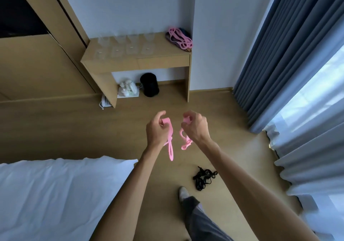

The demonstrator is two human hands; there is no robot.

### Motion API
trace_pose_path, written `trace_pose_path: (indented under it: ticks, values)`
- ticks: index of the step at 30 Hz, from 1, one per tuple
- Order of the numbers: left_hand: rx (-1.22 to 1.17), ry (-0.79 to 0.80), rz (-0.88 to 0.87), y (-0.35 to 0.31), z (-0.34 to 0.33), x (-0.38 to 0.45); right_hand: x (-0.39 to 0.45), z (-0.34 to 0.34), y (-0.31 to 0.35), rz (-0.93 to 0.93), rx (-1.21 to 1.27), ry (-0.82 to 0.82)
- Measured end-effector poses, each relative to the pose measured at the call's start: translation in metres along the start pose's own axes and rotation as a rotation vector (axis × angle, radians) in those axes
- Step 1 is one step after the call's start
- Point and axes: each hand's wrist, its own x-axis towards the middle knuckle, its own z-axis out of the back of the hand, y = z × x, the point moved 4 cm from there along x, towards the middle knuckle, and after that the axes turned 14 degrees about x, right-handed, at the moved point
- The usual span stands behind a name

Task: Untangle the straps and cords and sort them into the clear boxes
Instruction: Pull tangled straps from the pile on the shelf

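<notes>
My left hand (156,129) grips a pink strap (170,144) whose loops hang down below the fist. My right hand (195,127) grips a second bunch of pink strap (184,142), coiled beside the wrist. The two hands are held apart in the air over the wooden floor. A tangle of black cord (203,178) lies on the floor below my right forearm. On the desk (167,62) far ahead stand several clear boxes (130,46) in two rows, and a heap of pink and dark straps (179,37) lies at its right end.
A bed with white linen (61,198) fills the lower left. Grey curtains (290,54) hang along the right. Under the desk stand a black bin (149,85) and a white tray of bottles (128,90); a phone (104,103) lies on the floor. My leg and shoe (183,193) are below.
</notes>
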Motion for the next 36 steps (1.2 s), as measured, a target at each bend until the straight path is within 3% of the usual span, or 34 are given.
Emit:
trace_pose_path:
  ticks: [6, 10, 21, 31, 36]
  values:
    - [-0.036, 0.033, 0.142, 0.021, 0.001, 0.107, 0.106, -0.055, 0.001, -0.115, -0.009, 0.074]
    - [-0.168, 0.146, 0.216, 0.017, 0.001, 0.186, 0.173, -0.085, 0.019, -0.169, 0.021, 0.11]
    - [-0.052, 0.067, 0.034, -0.018, 0.009, 0.429, 0.395, -0.126, 0.102, -0.067, 0.039, 0.096]
    - [0.005, 0.102, -0.139, -0.067, 0.005, 0.684, 0.622, -0.154, 0.148, -0.09, 0.193, -0.079]
    - [-0.002, 0.108, -0.214, -0.111, 0.0, 0.784, 0.72, -0.152, 0.18, -0.067, 0.143, -0.15]
